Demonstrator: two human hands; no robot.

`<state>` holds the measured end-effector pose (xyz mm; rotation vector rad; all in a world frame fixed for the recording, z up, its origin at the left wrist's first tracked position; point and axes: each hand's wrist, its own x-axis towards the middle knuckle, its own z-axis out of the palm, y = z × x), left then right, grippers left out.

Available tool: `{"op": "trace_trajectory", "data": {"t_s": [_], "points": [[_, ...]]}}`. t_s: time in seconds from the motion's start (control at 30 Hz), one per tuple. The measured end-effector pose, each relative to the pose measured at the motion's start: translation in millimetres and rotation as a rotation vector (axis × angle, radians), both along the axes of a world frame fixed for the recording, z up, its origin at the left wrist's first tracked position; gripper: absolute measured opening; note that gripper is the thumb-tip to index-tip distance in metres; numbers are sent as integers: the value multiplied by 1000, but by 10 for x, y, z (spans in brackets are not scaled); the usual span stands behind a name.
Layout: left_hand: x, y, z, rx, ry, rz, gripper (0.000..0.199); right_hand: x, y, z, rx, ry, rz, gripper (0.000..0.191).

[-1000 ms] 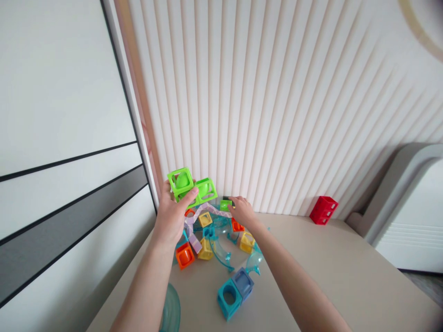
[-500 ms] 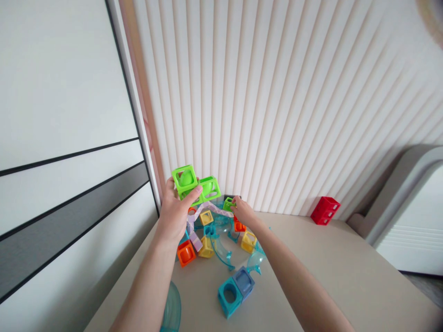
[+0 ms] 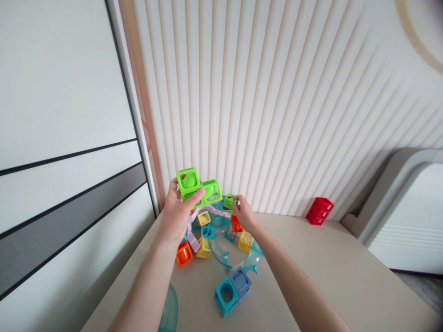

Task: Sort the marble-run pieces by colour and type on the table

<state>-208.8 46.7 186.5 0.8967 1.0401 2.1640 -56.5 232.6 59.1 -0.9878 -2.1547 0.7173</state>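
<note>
My left hand (image 3: 180, 210) is closed round a joined group of green cube blocks (image 3: 212, 191), raised above the pile, its thumb across the front. Between the fingertips of my right hand (image 3: 244, 213) is a single green cube block (image 3: 229, 200), a short way right of the group and apart from it. Under my hands lie an orange cube block (image 3: 236, 224), yellow cube blocks (image 3: 204, 247), curved clear-blue track pieces (image 3: 218, 253) and a pale purple strip (image 3: 193, 242). Another orange cube block (image 3: 184, 253) sits below my left wrist.
A joined blue pair of cube blocks (image 3: 226, 295) lies nearer me on the table (image 3: 311, 267). Red stacked blocks (image 3: 320, 211) stand by the ribbed wall (image 3: 259, 115). A clear-blue round piece (image 3: 169, 309) is beside my left forearm. A white cabinet (image 3: 69, 207) bounds the left.
The single green block has come up slightly from the pile in my right hand. My left hand, still holding the green group, has shifted slightly right. The view has turned a little.
</note>
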Motion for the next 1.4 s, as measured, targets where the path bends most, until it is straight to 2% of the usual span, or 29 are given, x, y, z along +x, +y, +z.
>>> {"op": "trace_trajectory", "data": {"t_s": [0.1,0.53,0.9,1.1,1.4], "points": [[23,-6,-1,-3,-2,-19,66,39,-26,2,6,-10,-14,26],[37,23,-53,-18,54,-23,58,73,82,-3,-43,-140,-179,41],[56,1,-60,-29,78,-42,57,48,-69,83,57,-206,-212,32],[58,-5,-53,-33,67,-48,59,46,-109,50,117,-154,-228,29],[63,-12,-44,-32,62,-47,59,111,50,-83,134,-4,-326,39]]}}
